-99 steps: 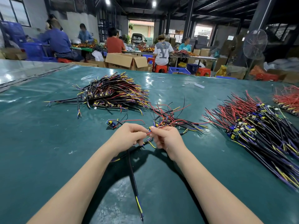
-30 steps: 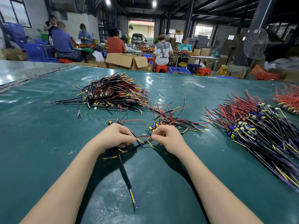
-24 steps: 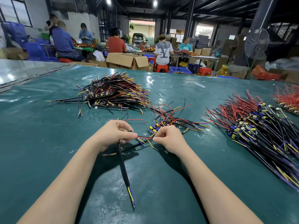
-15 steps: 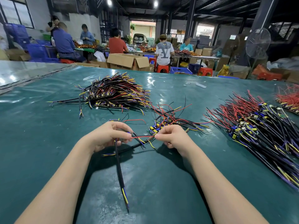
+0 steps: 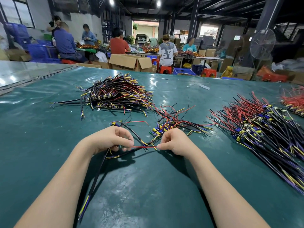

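The red wire stretches taut between the hands, just above the worktop. The right hand pinches its free end in a narrow grip; the left hand curls round the board end (black cable trailing down). Light, limp and thin: hold near the tip, pull gently.

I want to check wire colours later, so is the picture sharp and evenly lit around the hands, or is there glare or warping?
Head view: sharp at the red wire between the left hand and right hand; ceiling lamps put glare patches on the far green table, soft shadows lie under both forearms; wide-angle warping stretches the right wire pile toward the corner.
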### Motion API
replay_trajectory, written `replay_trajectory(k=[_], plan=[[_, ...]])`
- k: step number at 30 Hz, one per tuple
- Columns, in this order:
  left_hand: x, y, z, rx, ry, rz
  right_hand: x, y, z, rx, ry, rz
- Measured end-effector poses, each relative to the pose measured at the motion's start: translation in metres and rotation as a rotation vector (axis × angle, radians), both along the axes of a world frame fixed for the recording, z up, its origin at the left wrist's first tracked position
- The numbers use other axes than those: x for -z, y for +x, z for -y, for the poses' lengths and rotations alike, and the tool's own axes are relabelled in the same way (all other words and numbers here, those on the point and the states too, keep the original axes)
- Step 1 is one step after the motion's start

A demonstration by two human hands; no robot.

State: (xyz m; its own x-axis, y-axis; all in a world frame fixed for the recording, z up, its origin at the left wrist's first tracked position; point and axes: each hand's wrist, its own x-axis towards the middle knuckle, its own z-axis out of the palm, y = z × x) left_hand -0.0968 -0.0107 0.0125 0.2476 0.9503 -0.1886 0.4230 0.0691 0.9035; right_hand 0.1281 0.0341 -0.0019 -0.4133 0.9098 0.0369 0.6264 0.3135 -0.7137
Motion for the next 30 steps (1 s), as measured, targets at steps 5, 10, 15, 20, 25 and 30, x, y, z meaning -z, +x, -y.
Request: replay_trajectory(k=[5,10,15,20,25,30], plan=[[0.003,-0.001,-0.005,-0.116,0.080,-0.024,0.003,0.006,-0.003,0.013,-0.114,-0.210],[0.004,-0.003,-0.005,-0.142,0.056,0.015,0.003,0.018,-0.006,-0.071,-0.443,-0.500],[0.004,-0.003,-0.003,-0.095,-0.001,0.087,0.000,0.026,-0.005,-0.082,-0.578,-0.678],[0.004,0.003,-0.002,-0.077,-0.006,0.036,-0.001,0.027,-0.005,0.000,-0.509,-0.677],[0.004,0.011,-0.004,-0.077,0.070,-0.052,0.000,0.023,-0.004,0.157,-0.264,-0.391],[0.006,0.022,-0.007,-0.052,0.127,-0.217,0.005,0.003,-0.002,0.319,0.200,0.124]])
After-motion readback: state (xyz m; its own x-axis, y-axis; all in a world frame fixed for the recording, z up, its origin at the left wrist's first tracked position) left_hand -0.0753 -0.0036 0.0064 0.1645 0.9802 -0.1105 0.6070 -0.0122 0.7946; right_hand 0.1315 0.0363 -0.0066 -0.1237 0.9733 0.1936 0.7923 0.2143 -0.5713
